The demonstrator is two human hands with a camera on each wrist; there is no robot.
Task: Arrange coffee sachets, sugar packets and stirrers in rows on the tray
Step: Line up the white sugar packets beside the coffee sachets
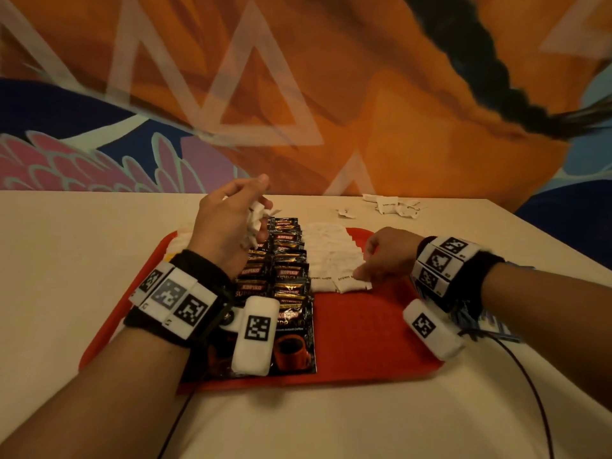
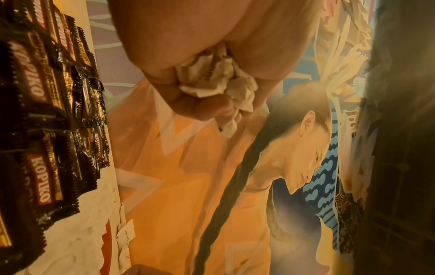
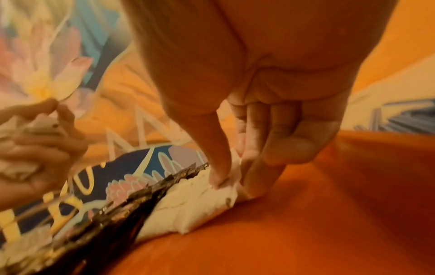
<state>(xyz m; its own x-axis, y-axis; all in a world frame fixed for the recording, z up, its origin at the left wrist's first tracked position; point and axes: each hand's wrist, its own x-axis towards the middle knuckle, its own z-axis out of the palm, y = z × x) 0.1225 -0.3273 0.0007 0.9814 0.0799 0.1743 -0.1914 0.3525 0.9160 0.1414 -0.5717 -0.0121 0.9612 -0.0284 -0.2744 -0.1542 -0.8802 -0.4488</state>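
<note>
Risk I see: left hand, gripping a sugar wad above the sachets, may spill some, while right hand, pinching a packet on the tray, nudges its row crooked.

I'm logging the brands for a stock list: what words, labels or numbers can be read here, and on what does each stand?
"KOPIKO": red band on the black coffee sachets, also plain in the left wrist view.
"brown sugar", partly covered: nearest white sugar packets on the red tray.
Small line under the brand on the nearest sachet: too blurred to read with certainty.
Print on the loose packets on the table: too small.
Wrist band markers: square codes, no words.
</note>
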